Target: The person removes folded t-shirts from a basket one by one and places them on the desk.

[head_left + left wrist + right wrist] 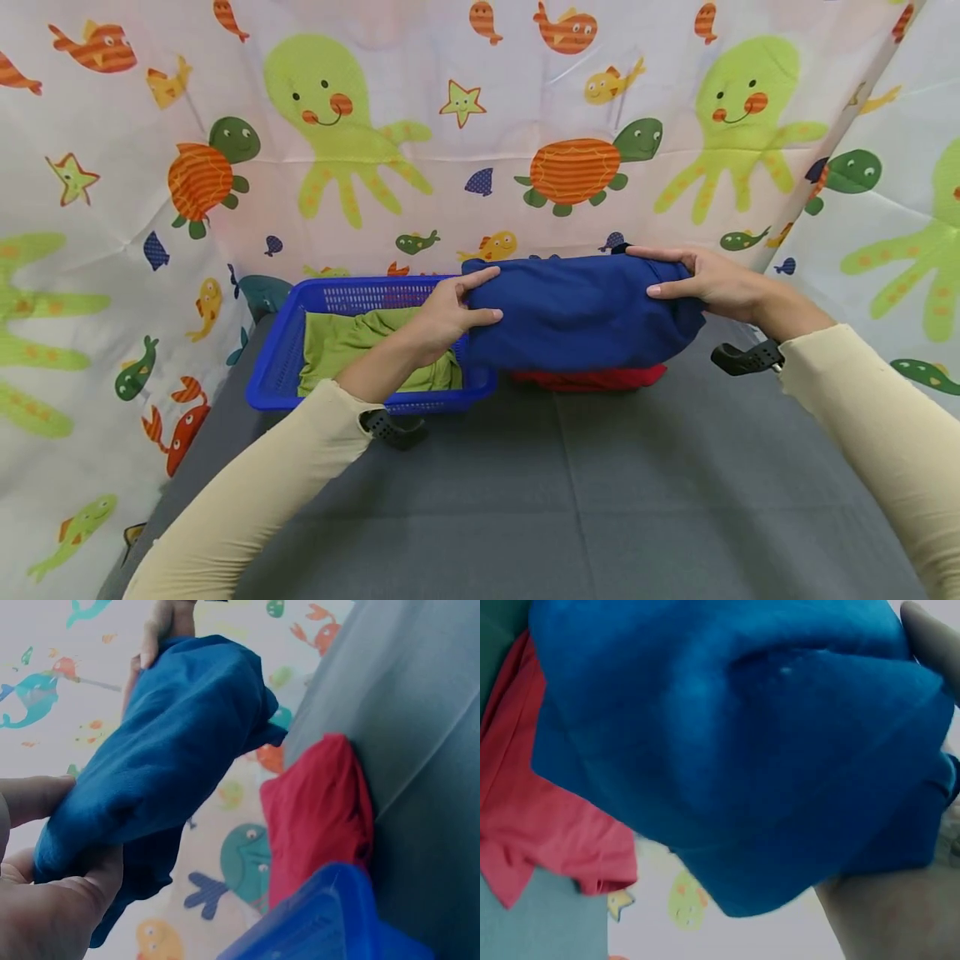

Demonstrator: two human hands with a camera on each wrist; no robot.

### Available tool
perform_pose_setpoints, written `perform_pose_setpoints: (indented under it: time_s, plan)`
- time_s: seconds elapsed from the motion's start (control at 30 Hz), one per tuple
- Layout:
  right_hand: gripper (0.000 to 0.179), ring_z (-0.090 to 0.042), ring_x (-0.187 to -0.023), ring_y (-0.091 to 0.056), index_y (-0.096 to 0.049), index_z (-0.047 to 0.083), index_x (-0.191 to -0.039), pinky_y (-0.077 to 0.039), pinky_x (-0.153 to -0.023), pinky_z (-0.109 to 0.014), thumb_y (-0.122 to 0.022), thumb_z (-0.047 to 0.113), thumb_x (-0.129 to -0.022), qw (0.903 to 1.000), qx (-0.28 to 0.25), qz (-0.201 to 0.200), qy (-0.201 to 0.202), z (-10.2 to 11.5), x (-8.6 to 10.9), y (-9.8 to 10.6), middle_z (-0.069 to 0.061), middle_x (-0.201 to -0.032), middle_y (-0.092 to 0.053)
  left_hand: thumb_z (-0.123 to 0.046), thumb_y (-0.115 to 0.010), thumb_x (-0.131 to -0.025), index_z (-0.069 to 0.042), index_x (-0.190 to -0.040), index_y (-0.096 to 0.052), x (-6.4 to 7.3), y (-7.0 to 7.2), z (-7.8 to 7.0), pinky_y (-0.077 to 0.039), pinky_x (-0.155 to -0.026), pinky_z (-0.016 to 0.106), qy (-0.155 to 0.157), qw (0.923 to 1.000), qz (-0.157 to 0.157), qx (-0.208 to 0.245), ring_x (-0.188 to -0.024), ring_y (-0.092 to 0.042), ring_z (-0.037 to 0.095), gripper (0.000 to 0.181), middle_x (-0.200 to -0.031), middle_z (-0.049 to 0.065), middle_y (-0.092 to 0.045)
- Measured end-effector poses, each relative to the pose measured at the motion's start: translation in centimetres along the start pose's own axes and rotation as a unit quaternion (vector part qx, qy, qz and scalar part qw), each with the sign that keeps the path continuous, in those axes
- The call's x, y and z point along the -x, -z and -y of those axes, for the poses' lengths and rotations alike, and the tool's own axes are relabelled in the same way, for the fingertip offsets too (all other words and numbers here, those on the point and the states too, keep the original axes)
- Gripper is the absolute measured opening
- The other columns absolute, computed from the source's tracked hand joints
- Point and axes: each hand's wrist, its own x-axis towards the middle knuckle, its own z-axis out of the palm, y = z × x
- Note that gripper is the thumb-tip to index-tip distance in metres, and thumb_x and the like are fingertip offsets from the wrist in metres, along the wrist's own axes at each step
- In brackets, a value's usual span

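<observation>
A folded blue cloth, perhaps a garment (577, 312), hangs in the air between both hands, its loose lower edges drooping. My left hand (444, 321) pinches its left end, thumb on the near side. At the other end my right hand (705, 279) grips the cloth between thumb and fingers. Below and behind it a folded red cloth (319, 817) lies on the grey surface, mostly hidden in the head view. To the left stands a blue plastic basket (264, 371) with a green cloth (375, 321) inside it.
The grey-covered table (480, 500) spreads out in front of me. A white curtain (480, 233) printed with sea animals closes off the back and both sides. The basket's perforated wall rises just left of the red cloth.
</observation>
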Motion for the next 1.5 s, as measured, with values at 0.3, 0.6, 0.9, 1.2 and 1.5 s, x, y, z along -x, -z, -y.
perform_pose_setpoints:
  time_s: [0.3, 0.6, 0.9, 1.2, 1.5]
  plan:
    - [0.063, 0.008, -0.124, -0.052, -0.031, 0.027, -0.160, -0.052, -0.096, -0.021, -0.058, 0.018, -0.103, 0.9992, 0.030, 0.015, -0.020, -2.5, 1.5, 2.1, 0.002, -0.160, -0.033, 0.001, -0.061, -0.098, -0.022, -0.157, -0.039, -1.7, -3.1, 1.0, -0.045, -0.114, 0.048, 0.004, 0.9991, -0.010, -0.042, -0.145, -0.045, 0.030, 0.067, -0.162, 0.010, -0.037]
    - [0.062, 0.012, -0.121, -0.049, -0.030, 0.025, -0.160, -0.046, -0.094, -0.013, -0.056, 0.018, -0.104, 0.9979, 0.057, 0.014, -0.028, -5.0, 3.0, 3.9, 0.019, -0.142, -0.043, 0.001, -0.062, -0.097, -0.022, -0.158, -0.038, -3.1, -5.7, 2.0, -0.044, -0.115, 0.047, 0.008, 0.9977, -0.004, -0.067, -0.144, -0.047, 0.032, 0.069, -0.162, 0.011, -0.037]
    - [0.063, 0.016, -0.118, -0.051, -0.026, 0.027, -0.162, -0.048, -0.092, -0.015, -0.053, 0.019, -0.106, 0.9969, 0.055, 0.034, -0.045, -7.0, 4.1, 5.4, 0.031, -0.132, -0.051, 0.000, -0.066, -0.095, -0.021, -0.156, -0.041, -4.3, -7.9, 3.4, -0.045, -0.113, 0.049, 0.013, 0.9967, -0.011, -0.080, -0.142, -0.048, 0.035, 0.070, -0.162, 0.011, -0.037]
    - [0.062, 0.014, -0.119, -0.053, -0.024, 0.024, -0.162, -0.050, -0.091, -0.018, -0.048, 0.013, -0.107, 0.9963, 0.046, 0.043, -0.059, -9.3, 5.4, 7.2, 0.033, -0.131, -0.055, 0.000, -0.067, -0.094, -0.019, -0.156, -0.041, -5.6, -10.7, 4.3, -0.048, -0.110, 0.048, 0.004, 0.9968, -0.004, -0.079, -0.141, -0.050, 0.036, 0.070, -0.159, 0.011, -0.043]
    - [0.061, 0.012, -0.118, -0.055, -0.022, 0.026, -0.163, -0.050, -0.091, -0.017, -0.044, 0.012, -0.108, 0.9956, 0.027, 0.054, -0.072, -10.5, 6.8, 8.6, 0.031, -0.130, -0.058, 0.000, -0.069, -0.093, -0.020, -0.155, -0.044, -6.5, -13.2, 5.6, -0.050, -0.109, 0.047, 0.019, 0.9983, -0.010, -0.055, -0.143, -0.047, 0.034, 0.070, -0.158, 0.009, -0.044]
